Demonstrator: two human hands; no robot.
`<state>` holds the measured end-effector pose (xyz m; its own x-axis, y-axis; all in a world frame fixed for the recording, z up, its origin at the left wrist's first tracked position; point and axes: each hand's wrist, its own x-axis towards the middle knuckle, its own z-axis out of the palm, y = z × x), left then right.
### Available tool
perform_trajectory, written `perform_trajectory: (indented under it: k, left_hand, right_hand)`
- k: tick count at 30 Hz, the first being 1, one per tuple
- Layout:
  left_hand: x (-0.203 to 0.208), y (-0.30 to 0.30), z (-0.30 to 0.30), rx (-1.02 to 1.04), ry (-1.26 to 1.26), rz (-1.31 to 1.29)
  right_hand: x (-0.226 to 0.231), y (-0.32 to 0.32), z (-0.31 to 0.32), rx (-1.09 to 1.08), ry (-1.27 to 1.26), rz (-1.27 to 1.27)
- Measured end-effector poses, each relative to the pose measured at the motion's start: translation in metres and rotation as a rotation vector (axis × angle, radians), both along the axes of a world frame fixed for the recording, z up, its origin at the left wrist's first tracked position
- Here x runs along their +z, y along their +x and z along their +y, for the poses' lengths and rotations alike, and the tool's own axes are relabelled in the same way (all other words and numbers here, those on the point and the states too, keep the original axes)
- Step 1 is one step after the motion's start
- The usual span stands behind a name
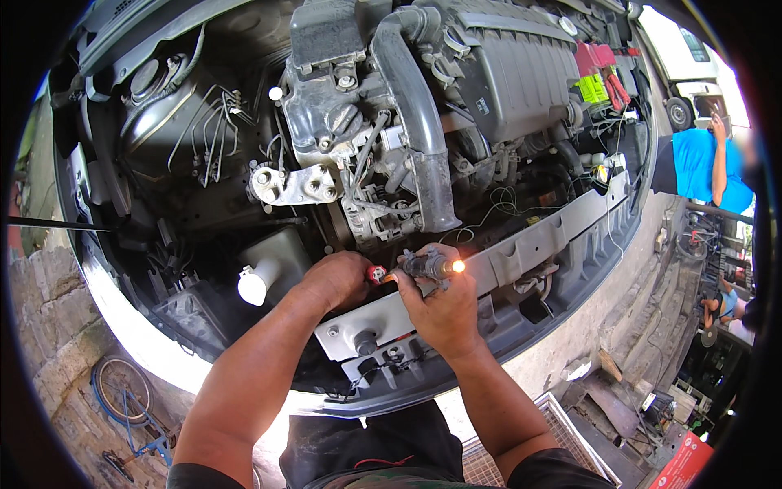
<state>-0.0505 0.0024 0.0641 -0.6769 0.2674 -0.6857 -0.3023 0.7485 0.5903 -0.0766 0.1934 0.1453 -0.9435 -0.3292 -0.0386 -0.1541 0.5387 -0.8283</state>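
Over the front crossbar (521, 244) of an open engine bay, both my hands meet close together. My right hand (446, 306) is wrapped round a grey cylindrical lamp (422, 265), whose right end glows bright orange. My left hand (338, 277) is closed at a small red-and-white piece (376, 274), possibly a connector; the fingertips are partly hidden behind it. The red piece and the lamp's left end nearly touch, and whether they are joined I cannot tell. A thin pale wire (489, 216) loops just beyond my right hand.
Behind my hands lie the engine (314, 122), a black intake pipe (423, 155) and an air-filter housing (513, 73). A white-capped reservoir (254, 281) stands left. Red clamps (615, 91) rest far right. A person in blue (709, 167) is beyond the car; a bicycle (130, 407) lies lower left.
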Motion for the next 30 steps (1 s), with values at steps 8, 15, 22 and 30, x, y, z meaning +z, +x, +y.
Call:
perform_trajectory:
  k: [8,15,22,30]
  left_hand:
    - [0.002,-0.002,0.001,0.01,0.009,-0.036]
    - [0.004,-0.003,0.0,-0.015,0.012,-0.021]
    - [-0.002,0.0,-0.001,-0.015,0.003,-0.005]
    - [0.003,-0.003,0.001,0.012,-0.01,-0.053]
  right_hand:
    - [-0.002,0.0,0.001,-0.001,0.006,0.0]
    - [0.003,-0.001,0.0,0.015,0.018,0.016]
    - [0.006,-0.002,-0.002,0.034,0.028,0.041]
    - [0.015,-0.004,-0.002,0.048,0.077,-0.013]
